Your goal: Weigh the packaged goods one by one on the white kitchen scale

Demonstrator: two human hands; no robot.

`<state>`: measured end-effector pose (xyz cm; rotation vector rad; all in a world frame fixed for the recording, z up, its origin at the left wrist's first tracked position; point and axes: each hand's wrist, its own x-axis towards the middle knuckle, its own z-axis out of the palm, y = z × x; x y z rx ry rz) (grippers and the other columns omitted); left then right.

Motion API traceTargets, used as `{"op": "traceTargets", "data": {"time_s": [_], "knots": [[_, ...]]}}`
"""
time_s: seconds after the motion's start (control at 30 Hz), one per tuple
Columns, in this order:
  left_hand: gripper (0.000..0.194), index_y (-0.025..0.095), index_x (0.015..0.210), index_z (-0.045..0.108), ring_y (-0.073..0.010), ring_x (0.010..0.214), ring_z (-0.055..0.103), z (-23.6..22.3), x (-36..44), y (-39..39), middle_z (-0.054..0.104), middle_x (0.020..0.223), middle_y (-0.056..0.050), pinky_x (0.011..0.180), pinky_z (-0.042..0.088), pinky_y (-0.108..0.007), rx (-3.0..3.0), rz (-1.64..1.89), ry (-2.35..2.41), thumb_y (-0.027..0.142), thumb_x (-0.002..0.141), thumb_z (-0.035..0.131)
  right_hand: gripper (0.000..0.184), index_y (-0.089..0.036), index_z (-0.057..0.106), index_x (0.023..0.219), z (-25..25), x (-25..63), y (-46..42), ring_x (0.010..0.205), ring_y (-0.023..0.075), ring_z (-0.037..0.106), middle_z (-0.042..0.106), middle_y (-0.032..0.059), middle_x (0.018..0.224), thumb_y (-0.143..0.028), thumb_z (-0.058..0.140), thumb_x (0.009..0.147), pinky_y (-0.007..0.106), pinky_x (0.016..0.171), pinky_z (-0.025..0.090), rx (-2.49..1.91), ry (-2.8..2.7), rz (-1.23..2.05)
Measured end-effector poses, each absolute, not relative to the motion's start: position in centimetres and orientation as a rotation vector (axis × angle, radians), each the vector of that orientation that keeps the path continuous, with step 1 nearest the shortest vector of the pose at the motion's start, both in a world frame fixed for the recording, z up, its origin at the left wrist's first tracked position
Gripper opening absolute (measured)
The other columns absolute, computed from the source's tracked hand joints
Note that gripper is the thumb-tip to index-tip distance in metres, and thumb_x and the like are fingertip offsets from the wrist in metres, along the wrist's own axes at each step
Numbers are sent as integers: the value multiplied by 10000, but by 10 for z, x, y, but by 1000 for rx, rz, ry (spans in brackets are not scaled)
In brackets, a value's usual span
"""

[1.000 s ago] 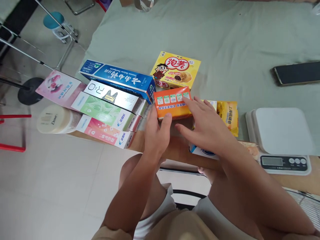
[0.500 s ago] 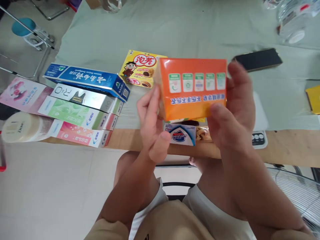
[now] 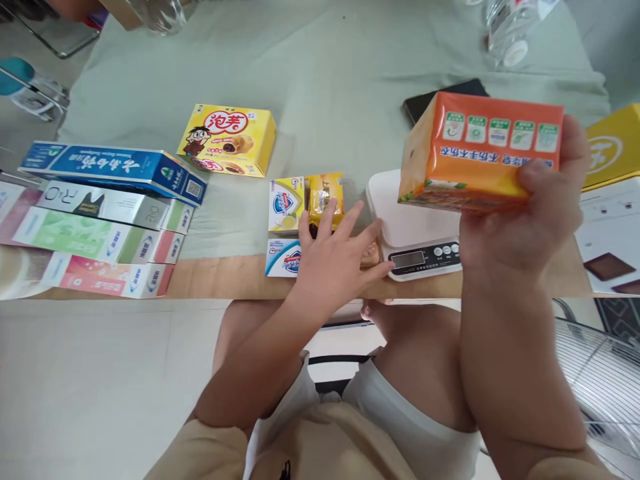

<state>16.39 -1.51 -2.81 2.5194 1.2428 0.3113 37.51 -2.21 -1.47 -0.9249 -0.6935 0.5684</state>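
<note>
My right hand (image 3: 530,220) grips an orange box (image 3: 480,150) and holds it in the air above the white kitchen scale (image 3: 400,223). My left hand (image 3: 333,257) hovers with fingers spread over small packets near the table's front edge: a yellow snack packet (image 3: 325,193), a yellow-white soap box (image 3: 285,203) and a white-blue soap box (image 3: 281,259). Part of another packet under the left fingers is hidden.
A yellow cartoon snack box (image 3: 227,140) lies further back. Several long toothpaste boxes (image 3: 100,207) are stacked at the left. A black phone (image 3: 425,100) lies behind the orange box. A bottle (image 3: 505,30) stands far right, a yellow box (image 3: 613,143) at the right edge.
The orange box left the table, was held up in both hands, then moved right in the right hand alone. The left hand dropped to the small packets.
</note>
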Motion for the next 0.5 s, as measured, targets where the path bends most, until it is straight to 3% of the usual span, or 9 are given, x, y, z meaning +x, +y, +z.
{"op": "traceTargets", "data": {"time_s": [0.13, 0.3, 0.5], "knots": [[567, 364, 1522, 602, -452, 1588, 399, -32, 165, -9, 593, 1609, -69, 1280, 229, -795, 2556, 144, 1284, 553, 990, 663, 616, -330, 784, 986, -17, 394, -21, 1050, 97, 763, 750, -97, 1027, -28, 265, 847, 436, 1137, 512, -993, -630, 561], [432, 404, 1391, 700, -413, 1576, 430, -34, 150, 12, 670, 1520, -39, 1298, 213, -776, 2550, 126, 1264, 505, 972, 713, 460, -286, 743, 1112, -36, 410, -16, 1084, 166, 761, 746, -44, 1094, -134, 510, 745, 487, 1124, 553, -928, -692, 544], [381, 382, 1326, 741, -450, 1575, 414, -33, 128, 37, 691, 1475, -49, 1288, 150, -818, 2424, 107, 1385, 463, 954, 723, 483, -299, 672, 1161, -37, 405, -17, 1074, 219, 755, 724, -5, 1061, -233, 686, 683, 460, 1019, 615, -1104, -690, 598]]}}
